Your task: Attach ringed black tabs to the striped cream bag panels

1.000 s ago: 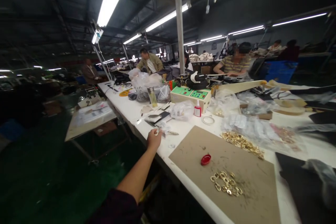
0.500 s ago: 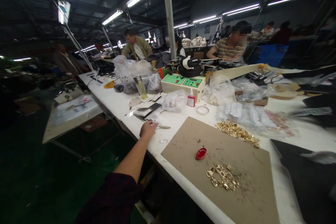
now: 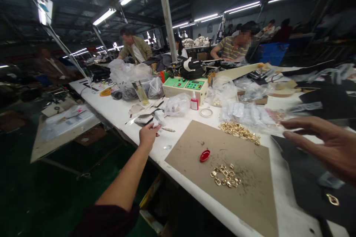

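My left hand (image 3: 148, 136) is closed at the near edge of the white table, pinching a crumpled white piece (image 3: 159, 117), tissue or thin plastic; I cannot tell which. A thin pale stick-like tool (image 3: 168, 130) lies just beside those fingers. On the right my right hand (image 3: 319, 142) hovers with fingers stretched and apart, holding nothing, above a black sheet (image 3: 294, 166). A gold buckle (image 3: 332, 199) rests on that sheet. Between the hands, a brown board (image 3: 189, 152) carries a small red dish (image 3: 205, 156) and several loose gold rings (image 3: 226, 176).
A heap of gold hardware (image 3: 239, 132) lies at the board's far edge. Behind stand a red bottle (image 3: 194, 103), a tape roll (image 3: 206, 112), a control box (image 3: 185, 88), a glass flask (image 3: 140, 92) and plastic bags (image 3: 178, 104). Other people work across the table.
My right hand has come into view from the right. My left hand now lifts the crumpled white piece slightly. The view has turned a little to the right.
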`<state>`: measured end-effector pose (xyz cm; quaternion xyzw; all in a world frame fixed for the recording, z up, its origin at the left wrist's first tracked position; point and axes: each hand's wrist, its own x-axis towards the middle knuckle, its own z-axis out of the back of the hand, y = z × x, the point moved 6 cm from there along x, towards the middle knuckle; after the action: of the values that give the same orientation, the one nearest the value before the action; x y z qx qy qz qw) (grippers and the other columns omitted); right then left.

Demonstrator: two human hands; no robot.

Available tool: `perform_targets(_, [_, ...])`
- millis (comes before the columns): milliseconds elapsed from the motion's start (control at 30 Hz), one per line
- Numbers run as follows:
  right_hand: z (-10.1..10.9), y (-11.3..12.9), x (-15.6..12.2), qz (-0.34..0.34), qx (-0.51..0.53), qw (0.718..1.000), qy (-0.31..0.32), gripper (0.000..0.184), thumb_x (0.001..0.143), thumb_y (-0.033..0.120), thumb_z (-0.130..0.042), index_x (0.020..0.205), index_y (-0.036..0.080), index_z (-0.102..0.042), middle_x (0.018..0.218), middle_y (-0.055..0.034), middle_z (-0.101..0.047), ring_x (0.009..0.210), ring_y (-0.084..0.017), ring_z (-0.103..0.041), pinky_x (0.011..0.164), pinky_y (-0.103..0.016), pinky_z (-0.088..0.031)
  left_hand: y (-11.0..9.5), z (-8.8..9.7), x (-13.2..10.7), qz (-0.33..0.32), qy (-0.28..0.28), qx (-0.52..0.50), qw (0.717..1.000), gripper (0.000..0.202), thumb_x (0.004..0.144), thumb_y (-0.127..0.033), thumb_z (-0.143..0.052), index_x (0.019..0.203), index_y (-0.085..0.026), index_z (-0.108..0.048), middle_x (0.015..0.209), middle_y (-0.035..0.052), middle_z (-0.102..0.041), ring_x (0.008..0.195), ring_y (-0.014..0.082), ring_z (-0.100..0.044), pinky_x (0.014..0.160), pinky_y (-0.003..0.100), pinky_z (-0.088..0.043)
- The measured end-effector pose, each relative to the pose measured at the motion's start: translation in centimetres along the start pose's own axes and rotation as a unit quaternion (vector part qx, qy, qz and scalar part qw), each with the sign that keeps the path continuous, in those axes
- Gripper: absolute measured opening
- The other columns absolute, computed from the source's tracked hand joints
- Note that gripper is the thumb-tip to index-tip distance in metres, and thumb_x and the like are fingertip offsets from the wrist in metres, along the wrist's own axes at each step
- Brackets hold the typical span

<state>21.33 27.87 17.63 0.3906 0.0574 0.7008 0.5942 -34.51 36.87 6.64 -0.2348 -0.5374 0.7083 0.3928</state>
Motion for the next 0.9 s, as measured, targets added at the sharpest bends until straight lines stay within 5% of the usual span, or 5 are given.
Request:
perform_targets(200, [-4.1,9.6,-0.7,0.037,0.206,0.968,0.139,0.043,0.093,0.056,-0.07,0.125,0.028,-0.068,0.126,-0.0105,-0.067,0.105,-0.028,-0.069,0.092,-0.047,-0.06,-7.9,-2.9,-9.4,-0.05,0.094,-0.16,0.981,0.055,0.055,-0.047,-0.091,0.094,-0.013,-0.073,0.078,-0.0006,-0.068,0.06,0.0111,-0.059,0.051,0.021,-0.052])
perform_targets(400, [-8.3,13.3,-1.9,0.0,0.359,0.904,0.232,0.071,0.094,0.061,-0.069,0.153,0.03,-0.045,0.144,-0.0121,-0.057,0.105,-0.025,-0.068,0.089,-0.044,-0.061,-11.8,-7.5,-21.0,-0.031,0.193,-0.292,0.936,0.037,0.061,-0.032,-0.093,0.087,-0.014,-0.074,0.07,-0.0007,-0.068,0.053,0.0098,-0.057,0.048,0.019,-0.049])
perform_targets(500, [-7.8,12.4,-3.8,-0.003,0.344,0.909,0.236,0.068,0.095,0.06,-0.068,0.153,0.031,-0.047,0.138,-0.0104,-0.06,0.087,-0.02,-0.068,0.073,-0.036,-0.063,-11.1,-10.4,-25.8,0.004,0.199,-0.337,0.92,0.039,0.062,-0.033,-0.093,0.091,-0.014,-0.074,0.071,-0.0008,-0.068,0.055,0.0102,-0.058,0.049,0.02,-0.049])
perform_targets(633, [-6.2,7.9,-7.6,-0.046,0.288,0.918,0.267,0.068,0.097,0.058,-0.064,0.157,0.033,-0.043,0.133,-0.0104,-0.062,0.073,-0.016,-0.066,0.054,-0.027,-0.057,-8.0,-14.1,-31.9,0.059,0.206,-0.319,0.923,0.041,0.067,-0.043,-0.088,0.095,-0.015,-0.074,0.072,-0.0013,-0.067,0.053,0.0096,-0.056,0.049,0.02,-0.049])
perform_targets(900, [-4.4,0.9,-16.1,0.0,0.087,0.938,0.335,0.04,0.104,0.046,-0.051,0.138,0.027,-0.061,0.128,-0.0081,-0.069,0.11,-0.026,-0.067,0.097,-0.039,-0.051,-2.4,-18.3,-42.6,0.112,0.278,-0.205,0.932,0.014,0.077,-0.03,-0.07,0.083,-0.017,-0.074,0.063,0.0,-0.066,0.052,0.014,-0.057,0.049,0.023,-0.048])
